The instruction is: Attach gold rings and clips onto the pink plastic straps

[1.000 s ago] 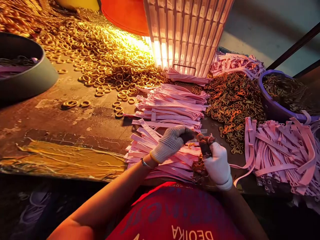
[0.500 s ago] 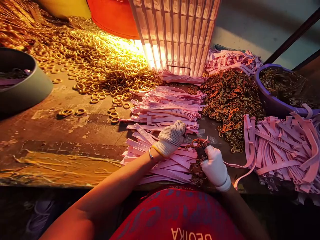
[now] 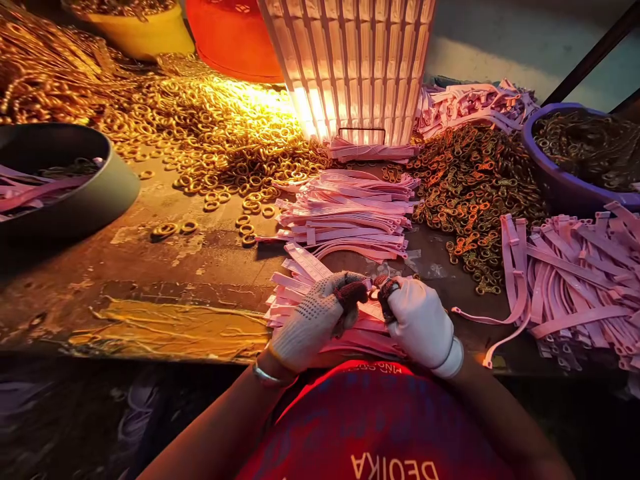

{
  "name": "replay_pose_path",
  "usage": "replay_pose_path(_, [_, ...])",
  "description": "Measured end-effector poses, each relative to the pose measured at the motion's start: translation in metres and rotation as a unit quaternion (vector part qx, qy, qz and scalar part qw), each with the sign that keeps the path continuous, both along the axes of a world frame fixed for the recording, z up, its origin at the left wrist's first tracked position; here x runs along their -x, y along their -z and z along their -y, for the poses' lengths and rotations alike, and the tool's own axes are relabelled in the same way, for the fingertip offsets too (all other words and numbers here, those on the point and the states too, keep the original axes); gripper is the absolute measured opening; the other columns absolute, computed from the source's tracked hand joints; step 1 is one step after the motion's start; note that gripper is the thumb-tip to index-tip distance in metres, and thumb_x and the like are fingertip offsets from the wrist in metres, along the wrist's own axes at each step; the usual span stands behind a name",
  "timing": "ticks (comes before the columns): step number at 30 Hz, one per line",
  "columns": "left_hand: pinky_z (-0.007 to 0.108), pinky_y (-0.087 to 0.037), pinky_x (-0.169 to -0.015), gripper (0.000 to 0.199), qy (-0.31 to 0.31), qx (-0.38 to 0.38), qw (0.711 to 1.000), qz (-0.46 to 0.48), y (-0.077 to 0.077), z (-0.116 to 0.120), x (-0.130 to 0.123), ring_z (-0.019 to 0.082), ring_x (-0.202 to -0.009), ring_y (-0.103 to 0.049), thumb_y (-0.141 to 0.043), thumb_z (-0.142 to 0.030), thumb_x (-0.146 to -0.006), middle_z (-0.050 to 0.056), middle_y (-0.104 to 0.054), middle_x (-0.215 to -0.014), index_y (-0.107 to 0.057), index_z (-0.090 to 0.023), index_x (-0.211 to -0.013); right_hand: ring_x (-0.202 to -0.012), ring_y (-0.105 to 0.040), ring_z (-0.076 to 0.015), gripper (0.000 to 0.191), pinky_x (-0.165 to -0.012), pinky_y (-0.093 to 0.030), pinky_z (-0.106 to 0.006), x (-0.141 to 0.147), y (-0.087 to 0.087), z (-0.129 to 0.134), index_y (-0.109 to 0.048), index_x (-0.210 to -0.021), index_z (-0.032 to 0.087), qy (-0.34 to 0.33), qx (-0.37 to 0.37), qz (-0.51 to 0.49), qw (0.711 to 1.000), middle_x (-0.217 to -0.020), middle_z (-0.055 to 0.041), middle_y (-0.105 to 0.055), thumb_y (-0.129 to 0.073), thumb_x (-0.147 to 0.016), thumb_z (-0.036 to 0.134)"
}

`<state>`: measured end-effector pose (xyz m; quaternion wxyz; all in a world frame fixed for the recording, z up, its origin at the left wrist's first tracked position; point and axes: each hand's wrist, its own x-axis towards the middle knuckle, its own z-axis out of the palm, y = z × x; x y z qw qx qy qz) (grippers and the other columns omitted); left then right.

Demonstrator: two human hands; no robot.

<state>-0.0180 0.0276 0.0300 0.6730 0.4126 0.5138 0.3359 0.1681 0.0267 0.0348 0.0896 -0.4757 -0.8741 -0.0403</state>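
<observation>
Pink straps (image 3: pixel 364 335) beneath the fingers (image 3: pixel 353 293) stretch roughly left to right.

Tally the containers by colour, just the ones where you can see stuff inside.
Grey tub: 1
Purple basin: 1
Yellow container: 1
Total: 3

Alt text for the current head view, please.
Gloved left hand and right hand, fingertips close together, over pink straps on a worktable; detail between the fingertips is unclear. Beyond lie gold-coloured rings to the left and metal clasps to the right.
</observation>
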Motion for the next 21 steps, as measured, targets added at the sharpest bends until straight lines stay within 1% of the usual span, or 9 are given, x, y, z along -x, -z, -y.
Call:
replay_pose_path(3, [0.019,-0.027,-0.038,0.031,-0.012,-0.013,1.000,0.004,0.005,0.002,-0.008,0.008,-0.038,-0.035,-0.059,-0.050,-0.093,-0.006,-0.047,-0.050,-0.059,-0.020,-0.090,-0.067,-0.050,-0.0247,0.014,-0.060,-0.035,-0.036,0.003,0.002,0.004,-0.063,-0.085,0.016,0.029,-0.059,0.023,0.998,-0.072,-0.0102,-0.058,-0.052,-0.082,0.007])
replay_pose_path(5, [0.020,-0.032,-0.044,0.029,-0.010,-0.078,0.996,-0.045,0.006,0.002,-0.013,0.009,-0.047,-0.042,-0.063,-0.047,-0.091,-0.003,-0.053,-0.059,-0.059,-0.019,-0.083,-0.065,-0.046,-0.0239,0.017,-0.058,-0.032,-0.036,0.003,0.004,0.005,-0.060,-0.079,0.018,0.055,-0.103,0.031,0.993,-0.070,-0.0094,-0.056,-0.050,-0.087,0.007])
replay_pose_path(7, [0.020,-0.036,-0.052,0.029,0.013,-0.146,0.984,-0.096,0.006,0.001,-0.014,0.010,-0.058,-0.048,-0.066,-0.044,-0.089,0.000,-0.059,-0.068,-0.060,-0.018,-0.078,-0.064,-0.044,-0.0234,0.022,-0.057,-0.030,-0.036,0.000,0.006,0.005,-0.057,-0.077,0.020,0.056,-0.127,0.027,0.990,-0.070,-0.0091,-0.056,-0.047,-0.092,0.008])
replay_pose_path(8, [0.020,-0.036,-0.052,0.030,0.035,-0.149,0.983,-0.100,0.006,0.001,-0.014,0.011,-0.060,-0.048,-0.065,-0.044,-0.090,0.001,-0.060,-0.069,-0.061,-0.018,-0.077,-0.065,-0.044,-0.0233,0.022,-0.057,-0.029,-0.036,-0.001,0.006,0.005,-0.057,-0.078,0.020,0.047,-0.130,0.017,0.990,-0.072,-0.0092,-0.056,-0.046,-0.094,0.009])
replay_pose_path(11, [0.022,-0.028,-0.045,0.037,0.110,-0.067,0.991,-0.037,0.004,-0.002,-0.010,0.010,-0.048,-0.038,-0.054,-0.050,-0.096,-0.002,-0.051,-0.056,-0.060,-0.019,-0.078,-0.068,-0.047,-0.0232,0.017,-0.059,-0.031,-0.036,-0.005,0.009,0.004,-0.060,-0.088,0.018,0.006,-0.098,-0.020,0.995,-0.079,-0.0103,-0.059,-0.047,-0.096,0.010])
replay_pose_path(12, [0.022,-0.027,-0.043,0.036,0.123,-0.057,0.991,-0.024,0.003,-0.003,-0.008,0.010,-0.046,-0.037,-0.054,-0.050,-0.096,-0.002,-0.049,-0.053,-0.061,-0.019,-0.078,-0.069,-0.049,-0.0232,0.015,-0.060,-0.032,-0.036,-0.005,0.010,0.004,-0.061,-0.090,0.017,-0.005,-0.081,-0.024,0.996,-0.081,-0.0107,-0.060,-0.048,-0.095,0.010])
replay_pose_path(15, [0.023,-0.033,-0.048,0.026,0.125,-0.110,0.986,-0.028,0.004,-0.008,-0.005,0.013,-0.056,-0.047,-0.066,-0.041,-0.088,0.002,-0.061,-0.062,-0.065,-0.019,-0.075,-0.072,-0.053,-0.0242,0.016,-0.062,-0.037,-0.036,-0.005,0.010,0.002,-0.064,-0.093,0.016,-0.009,-0.035,-0.004,0.999,-0.086,-0.0123,-0.065,-0.053,-0.085,0.007])
replay_pose_path(17, [0.023,-0.036,-0.051,0.023,0.134,-0.127,0.982,-0.031,0.005,-0.009,-0.003,0.014,-0.061,-0.051,-0.068,-0.039,-0.086,0.003,-0.065,-0.069,-0.067,-0.019,-0.075,-0.075,-0.056,-0.0252,0.020,-0.065,-0.041,-0.036,-0.005,0.007,0.001,-0.065,-0.096,0.016,0.007,-0.004,0.016,1.000,-0.090,-0.0131,-0.067,-0.055,-0.081,0.007])
replay_pose_path(21, [0.022,-0.032,-0.046,0.035,0.117,-0.084,0.988,-0.056,0.006,-0.005,-0.002,0.009,-0.048,-0.042,-0.056,-0.048,-0.096,-0.003,-0.052,-0.055,-0.059,-0.018,-0.077,-0.080,-0.061,-0.0269,0.019,-0.069,-0.044,-0.036,-0.007,-0.010,-0.003,-0.065,-0.105,0.014,0.005,0.081,0.064,0.995,-0.093,-0.0141,-0.069,-0.057,-0.088,0.014])
